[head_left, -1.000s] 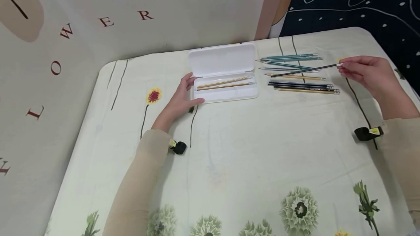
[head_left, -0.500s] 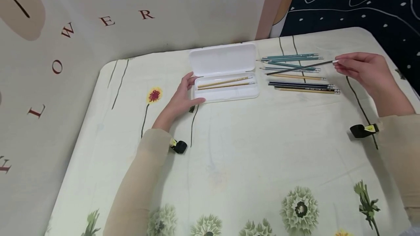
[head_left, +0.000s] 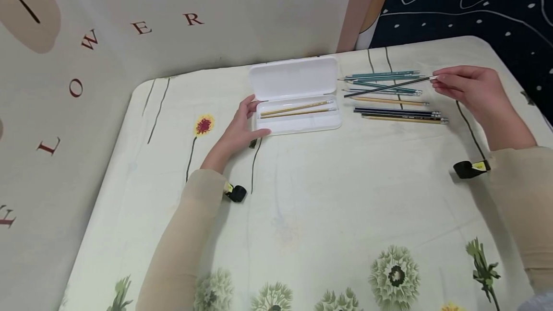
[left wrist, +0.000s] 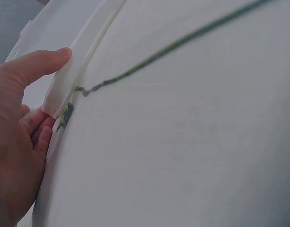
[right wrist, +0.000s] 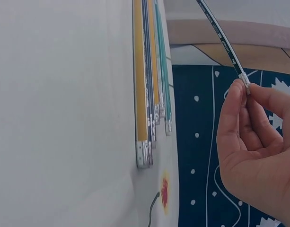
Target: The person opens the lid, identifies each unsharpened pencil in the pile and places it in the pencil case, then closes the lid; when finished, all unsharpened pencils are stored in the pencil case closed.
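Note:
In the head view an open white pencil case (head_left: 311, 121) lies at the back of the table, its lid (head_left: 294, 78) folded back. Two gold-coloured pencils (head_left: 298, 113) rest inside. My left hand (head_left: 235, 131) holds the case's left end, thumb (left wrist: 57, 59) over the front rim and fingers beside it. At the right, my right hand (head_left: 471, 91) pinches a dark pencil (right wrist: 220, 38) by its silver, eraser end. This pencil is raised above the loose ones, its other end pointing left toward the case.
Teal pencils (head_left: 382, 75) lie right of the case, with a yellow pencil (head_left: 399, 101) below them. Nearer is a row of dark pencils (head_left: 395, 111) with a gold one along it. A flowered cloth (head_left: 302, 205) covers the table; a pale wall hanging (head_left: 242, 8) stands behind.
My right hand has moved left with the dark pencil, bringing its far end closer to the case. The left hand and the case have stayed put.

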Motion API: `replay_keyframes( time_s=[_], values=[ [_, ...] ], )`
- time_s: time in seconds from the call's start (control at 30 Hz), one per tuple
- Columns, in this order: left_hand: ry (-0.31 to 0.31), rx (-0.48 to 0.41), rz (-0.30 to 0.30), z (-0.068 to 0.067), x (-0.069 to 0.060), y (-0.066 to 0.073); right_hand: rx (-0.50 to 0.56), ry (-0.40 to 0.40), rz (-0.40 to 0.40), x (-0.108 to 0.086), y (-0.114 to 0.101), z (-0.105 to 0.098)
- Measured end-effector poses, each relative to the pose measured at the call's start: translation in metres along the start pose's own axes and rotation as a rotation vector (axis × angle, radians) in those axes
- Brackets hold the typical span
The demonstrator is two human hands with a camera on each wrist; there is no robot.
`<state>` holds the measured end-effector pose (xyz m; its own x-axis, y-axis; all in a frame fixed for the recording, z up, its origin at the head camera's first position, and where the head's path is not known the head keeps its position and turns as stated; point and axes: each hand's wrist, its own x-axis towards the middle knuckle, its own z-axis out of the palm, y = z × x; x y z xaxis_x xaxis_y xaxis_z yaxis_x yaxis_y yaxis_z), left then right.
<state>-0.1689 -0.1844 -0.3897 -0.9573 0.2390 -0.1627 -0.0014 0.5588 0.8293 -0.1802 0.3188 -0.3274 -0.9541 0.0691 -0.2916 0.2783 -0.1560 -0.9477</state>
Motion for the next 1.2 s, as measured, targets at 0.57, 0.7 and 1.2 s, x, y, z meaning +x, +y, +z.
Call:
replay_keyframes(
  time_s=[0.57,0.7,1.2],
  values=[
    [-0.003,0.011,-0.005,0.0,0.0,0.0,-0.006,-0.028,-0.013,0.007,0.001,0.019],
    [-0.001,0.013,-0.005,0.0,0.001,-0.001,0.012,-0.061,-0.023,0.007,0.001,0.025],
    [-0.004,0.014,-0.009,0.0,0.001,-0.001,-0.018,-0.108,-0.049,0.01,0.004,0.053]
  ],
)
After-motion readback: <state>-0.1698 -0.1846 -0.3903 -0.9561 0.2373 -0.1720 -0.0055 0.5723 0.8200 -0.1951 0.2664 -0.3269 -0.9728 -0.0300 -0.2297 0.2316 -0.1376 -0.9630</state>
